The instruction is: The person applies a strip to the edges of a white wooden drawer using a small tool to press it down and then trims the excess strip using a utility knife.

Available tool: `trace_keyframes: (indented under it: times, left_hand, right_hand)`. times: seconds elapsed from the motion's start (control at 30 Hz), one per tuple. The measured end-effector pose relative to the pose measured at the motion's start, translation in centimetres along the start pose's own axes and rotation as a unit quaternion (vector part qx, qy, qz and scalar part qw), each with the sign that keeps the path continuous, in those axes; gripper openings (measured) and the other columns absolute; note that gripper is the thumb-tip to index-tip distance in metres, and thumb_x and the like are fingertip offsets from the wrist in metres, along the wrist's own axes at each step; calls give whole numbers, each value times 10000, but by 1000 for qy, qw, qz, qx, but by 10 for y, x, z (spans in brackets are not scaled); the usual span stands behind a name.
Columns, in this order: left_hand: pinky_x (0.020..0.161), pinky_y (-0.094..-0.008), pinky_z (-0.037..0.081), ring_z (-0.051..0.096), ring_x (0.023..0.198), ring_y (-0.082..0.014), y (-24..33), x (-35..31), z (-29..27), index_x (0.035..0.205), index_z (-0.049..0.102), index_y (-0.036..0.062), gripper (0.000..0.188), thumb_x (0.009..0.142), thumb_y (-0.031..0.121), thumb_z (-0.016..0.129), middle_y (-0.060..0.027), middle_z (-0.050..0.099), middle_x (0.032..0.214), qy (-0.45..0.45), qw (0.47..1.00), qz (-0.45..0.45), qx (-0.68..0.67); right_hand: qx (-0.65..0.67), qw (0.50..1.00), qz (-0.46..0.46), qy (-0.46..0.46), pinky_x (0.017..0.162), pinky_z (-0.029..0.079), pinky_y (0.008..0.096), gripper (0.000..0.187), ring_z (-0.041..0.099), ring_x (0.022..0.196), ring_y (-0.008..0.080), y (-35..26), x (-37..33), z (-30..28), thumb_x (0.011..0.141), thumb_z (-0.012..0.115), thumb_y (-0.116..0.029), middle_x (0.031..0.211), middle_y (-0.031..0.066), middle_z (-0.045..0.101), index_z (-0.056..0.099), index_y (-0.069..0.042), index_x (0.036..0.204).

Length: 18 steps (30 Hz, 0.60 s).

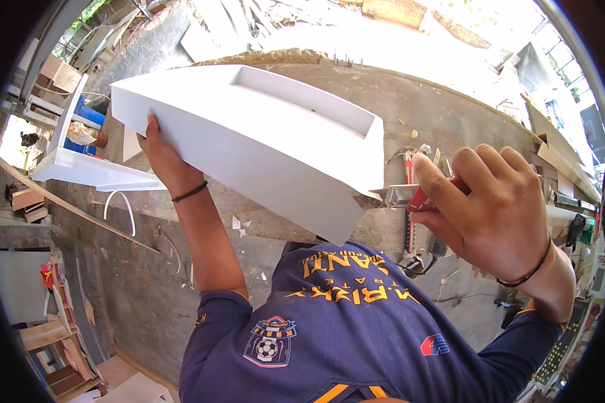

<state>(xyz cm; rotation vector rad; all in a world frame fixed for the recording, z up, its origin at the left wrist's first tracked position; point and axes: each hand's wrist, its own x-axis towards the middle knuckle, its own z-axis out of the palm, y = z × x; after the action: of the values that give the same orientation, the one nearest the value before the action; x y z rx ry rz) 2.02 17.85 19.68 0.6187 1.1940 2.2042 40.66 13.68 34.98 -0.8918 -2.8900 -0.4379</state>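
Note:
A long white box-shaped panel piece with a raised rim along its far side lies tilted across the middle. My left hand grips its left end, with a fingertip on the near face and the other fingers hidden beneath. Past the right end, my right hand is closed around a red-handled utility knife. The knife's metal end points left at the box's near right corner, where a thin sliver of white edging stands out. Whether the blade touches the corner I cannot tell.
A hammer lies beyond the knife on the worn workbench. White offcuts are scattered near the box. To the left stand a white angled panel and a blue container. Wooden boards lean at the right.

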Motion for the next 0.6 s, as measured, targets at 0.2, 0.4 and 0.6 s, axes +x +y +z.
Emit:
trace_keyframes:
  times: [0.2,0.4,0.6]
  left_hand:
    - [865,-386,539,586,1090,-263,1,-2,-2,1373,316,8,481,987,225,504,-173,520,1234,7,1000,3,15]
    - [872,-379,536,585,1094,-256,0,-7,-2,1382,299,1,479,995,210,487,-177,517,1243,3,1000,10,5]
    - [846,-357,549,624,1043,-253,0,-10,5,1295,395,21,406,1000,290,471,-154,562,1173,27,998,32,37]
  right_hand:
    - [-10,1000,-12,11,579,375,336,477,484,658,163,-2,7,2,733,751,-368,756,12,479,655,-102,1118]
    - [-20,1000,-17,10,581,379,333,477,499,666,162,-7,13,2,740,746,-374,777,21,508,651,-104,1122]
    - [-4,1000,-14,22,592,396,339,469,517,680,170,-12,20,4,748,742,-376,787,30,526,638,-104,1116]
